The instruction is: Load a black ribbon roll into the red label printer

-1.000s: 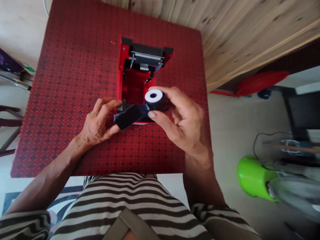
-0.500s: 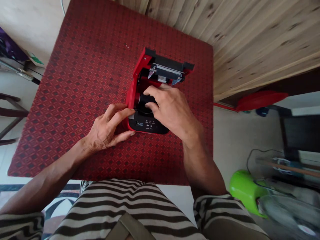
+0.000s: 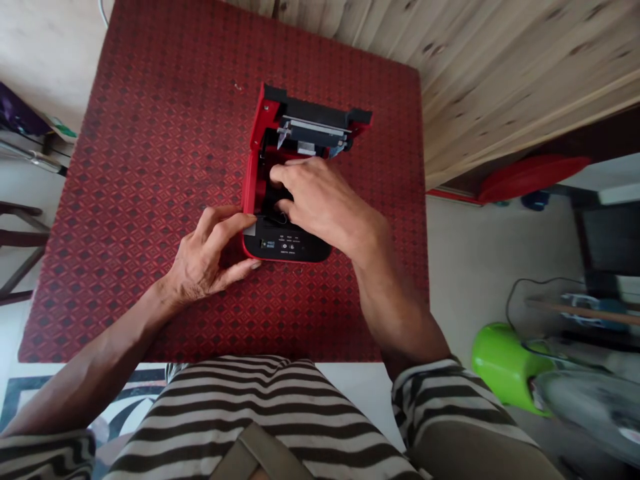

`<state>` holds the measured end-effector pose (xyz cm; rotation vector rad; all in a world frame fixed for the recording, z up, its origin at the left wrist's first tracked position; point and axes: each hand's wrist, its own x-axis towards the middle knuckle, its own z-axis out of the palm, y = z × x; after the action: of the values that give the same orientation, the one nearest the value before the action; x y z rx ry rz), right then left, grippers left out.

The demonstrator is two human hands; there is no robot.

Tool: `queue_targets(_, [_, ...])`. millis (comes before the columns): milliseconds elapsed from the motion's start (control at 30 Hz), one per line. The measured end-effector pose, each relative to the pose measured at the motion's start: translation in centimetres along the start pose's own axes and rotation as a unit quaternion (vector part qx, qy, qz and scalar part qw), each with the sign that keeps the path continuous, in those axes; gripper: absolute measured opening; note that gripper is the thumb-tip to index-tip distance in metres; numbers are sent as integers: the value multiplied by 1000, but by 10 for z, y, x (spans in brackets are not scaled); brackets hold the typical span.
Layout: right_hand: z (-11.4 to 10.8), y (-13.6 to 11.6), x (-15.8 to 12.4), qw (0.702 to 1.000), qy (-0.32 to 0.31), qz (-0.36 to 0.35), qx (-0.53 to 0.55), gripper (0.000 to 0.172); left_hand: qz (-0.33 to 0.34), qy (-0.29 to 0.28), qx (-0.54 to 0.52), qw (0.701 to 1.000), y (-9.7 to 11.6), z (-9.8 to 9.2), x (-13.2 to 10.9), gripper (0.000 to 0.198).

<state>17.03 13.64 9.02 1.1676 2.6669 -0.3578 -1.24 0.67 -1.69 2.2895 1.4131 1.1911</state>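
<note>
A red and black label printer (image 3: 287,252), by its look, stands on the table with its lid (image 3: 317,110) raised and tilted back. The lid's underside shows a metal bar and a dark roller. My left hand (image 3: 207,257) holds the printer's front left corner, fingertips on the top edge and thumb low at the front. My right hand (image 3: 320,203) reaches down into the open bay, its thumb and fingers curled around a dark, roll-like piece (image 3: 273,197). Most of that piece is hidden by the hand. A thin dark loop (image 3: 281,217) shows beside the right thumb.
A red patterned cloth (image 3: 165,120) covers the table. Wooden planks (image 3: 370,30) run along its far side. On the floor to the right are a bright green bin (image 3: 505,367) and a cable. Part of a dark wooden chair (image 3: 20,237) is at the left.
The view has shifted slightly, so the printer appears farther left. My right hand sits deeper over the bay, covering more of the dark piece. My left hand keeps its hold on the corner.
</note>
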Motion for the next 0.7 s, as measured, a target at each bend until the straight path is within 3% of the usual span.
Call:
queue_targets(200, [23, 16, 5, 993, 96, -49, 39, 23, -12, -6, 7, 1000, 1, -1, 0, 69])
queue_targets(467, [8, 15, -45, 951, 144, -158, 224, 27, -7, -3, 8, 1000, 0, -1, 2, 67])
queue_targets(633, [29, 11, -59, 938, 229, -150, 214, 13, -38, -21, -35, 998, 2, -13, 3, 70])
queue_targets(700, [36, 10, -59, 933, 253, -147, 210, 19, -64, -18, -80, 995, 3, -24, 11, 76])
